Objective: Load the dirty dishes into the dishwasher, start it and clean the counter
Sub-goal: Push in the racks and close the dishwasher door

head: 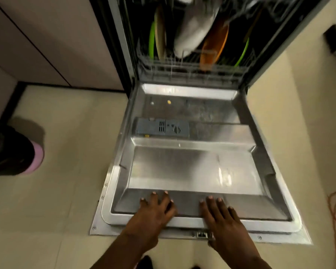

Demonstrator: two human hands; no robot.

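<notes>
Lying flat open over the floor [66, 191]: dishwasher door [192, 167], steel liner wet, likely slick; hinged, stiff, probably heavy. Loaded lower rack [192, 70] pushed inside, plates upright. Left hand [153, 214] and right hand [223, 220] flat on door's front edge, fingers straight, spread, gripping nothing. Best hold judged: under front lip. Detergent dispenser [163, 129] mid-door.

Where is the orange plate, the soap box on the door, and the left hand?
orange plate [214, 41], head view, its face.
soap box [162, 127], head view, its lid.
left hand [155, 212], head view, its back.
</notes>
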